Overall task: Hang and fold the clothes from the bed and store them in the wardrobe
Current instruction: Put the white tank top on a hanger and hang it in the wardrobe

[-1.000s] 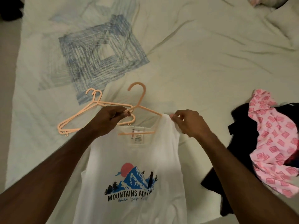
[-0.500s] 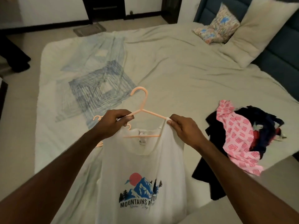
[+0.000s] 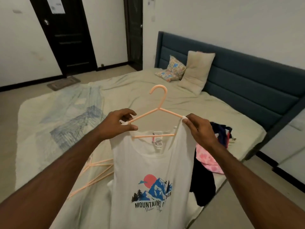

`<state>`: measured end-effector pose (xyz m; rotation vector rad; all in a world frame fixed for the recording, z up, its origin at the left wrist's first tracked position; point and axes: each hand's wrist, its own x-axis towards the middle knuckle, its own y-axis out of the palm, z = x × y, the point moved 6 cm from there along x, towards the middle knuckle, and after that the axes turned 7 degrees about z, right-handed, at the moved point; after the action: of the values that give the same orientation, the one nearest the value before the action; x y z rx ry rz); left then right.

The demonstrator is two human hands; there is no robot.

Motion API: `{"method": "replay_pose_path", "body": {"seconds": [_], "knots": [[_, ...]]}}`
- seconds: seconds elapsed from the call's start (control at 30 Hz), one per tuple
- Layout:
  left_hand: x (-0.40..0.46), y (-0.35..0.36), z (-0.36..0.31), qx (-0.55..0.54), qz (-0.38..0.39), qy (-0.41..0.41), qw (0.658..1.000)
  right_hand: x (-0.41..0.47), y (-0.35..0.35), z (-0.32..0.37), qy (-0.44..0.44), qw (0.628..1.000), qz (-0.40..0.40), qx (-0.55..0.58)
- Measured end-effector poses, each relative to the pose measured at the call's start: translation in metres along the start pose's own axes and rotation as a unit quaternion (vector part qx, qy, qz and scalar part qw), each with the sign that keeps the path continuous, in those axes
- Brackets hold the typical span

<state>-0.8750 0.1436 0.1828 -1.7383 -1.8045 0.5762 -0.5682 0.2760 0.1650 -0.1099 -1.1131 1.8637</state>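
While a white sleeveless top was held up over the near edge of the bed, the scene was seen from above and behind the person's two arms. At the far left, a pale quilt with a blue square pattern was spread across the bed. Spare peach hangers were lain on the bed below the left forearm, partly hidden by it. The left hand was curled, with thumb and fingers pinched on the left shoulder strap of the top where it was draped over the left arm of a peach hanger. The hanger was held upright, its hook raised above both hands, and its lower bar was seen through the neckline beside a sewn-in label. A mountain graphic with the word "MOUNTAINS" was printed on the front of the top. The right hand was likewise curled, its fingertips pinched on the right strap at the other end of the hanger. Behind the right forearm, a heap of clothes in pink, black and navy was left on the bed. Two pillows were propped against a blue headboard at the far right.
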Motion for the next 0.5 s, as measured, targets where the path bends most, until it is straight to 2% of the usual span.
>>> {"method": "replay_pose_path", "body": {"seconds": [0.1, 0.2, 0.37, 0.5], "knots": [[-0.001, -0.026, -0.030, -0.003, -0.012, -0.012, 1.000, 0.002, -0.054, 0.004, 0.008, 0.999, -0.034, -0.003], [-0.001, -0.031, -0.060, -0.003, 0.009, -0.022, 1.000, -0.001, -0.104, 0.011, 0.006, 0.997, -0.074, 0.018], [0.013, -0.011, -0.120, 0.042, -0.032, -0.022, 0.998, -0.017, -0.173, 0.008, 0.001, 0.995, -0.101, 0.026], [0.024, 0.012, -0.180, 0.086, -0.020, -0.019, 0.996, -0.029, -0.217, -0.003, -0.005, 0.994, -0.104, 0.024]]}}
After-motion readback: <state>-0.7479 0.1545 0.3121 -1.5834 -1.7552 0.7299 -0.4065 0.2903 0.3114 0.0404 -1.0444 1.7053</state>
